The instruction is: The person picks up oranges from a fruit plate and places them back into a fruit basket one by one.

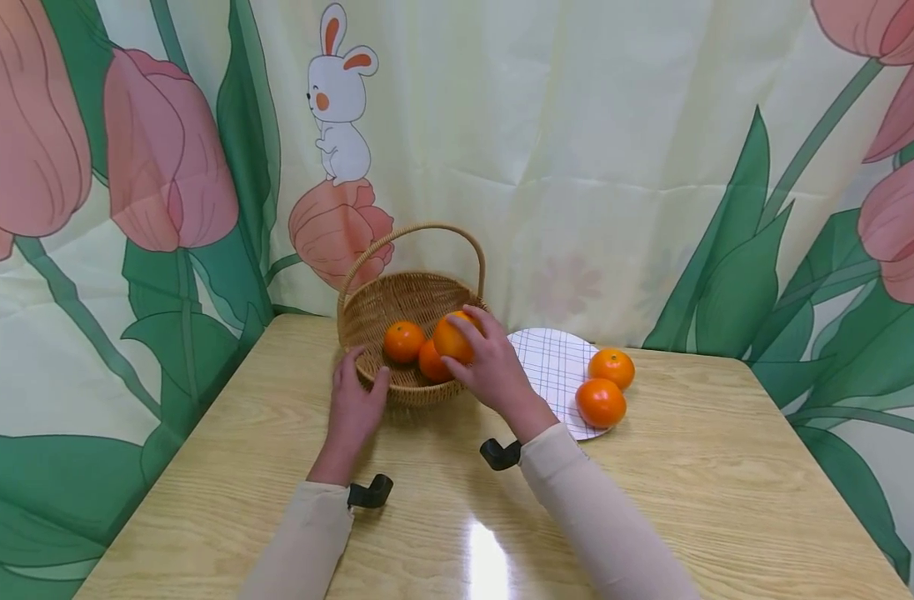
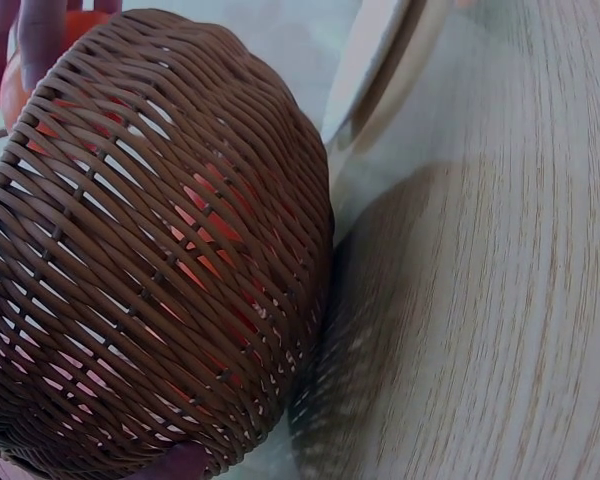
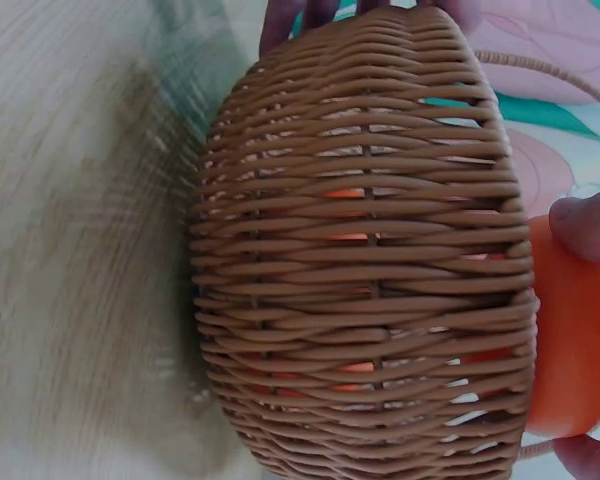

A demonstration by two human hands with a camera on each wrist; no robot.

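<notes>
In the head view my right hand point(image 1: 494, 362) grips a mandarin orange point(image 1: 453, 337) just over the right front of a wicker basket point(image 1: 415, 392). Thumb and fingers wrap around the fruit; in the right wrist view this held mandarin point(image 3: 570, 340) shows beside the basket's rim. My left hand point(image 1: 357, 404) holds the basket at its left front, with the thumb by the rim. Inside the basket lie a mandarin point(image 1: 404, 342) at the left and another one point(image 1: 432, 363), partly hidden under the held fruit. The left wrist view shows orange colour through the basket's weave point(image 2: 130, 230).
Right of the basket lies a round white plate point(image 1: 546, 367) with a grid pattern. Two mandarins, one behind point(image 1: 611, 367) and one in front point(image 1: 601, 403), sit at its right edge. The arched basket handle point(image 1: 427, 226) rises behind the hands. A flowered curtain point(image 1: 576, 167) hangs behind the wooden table point(image 1: 696, 467).
</notes>
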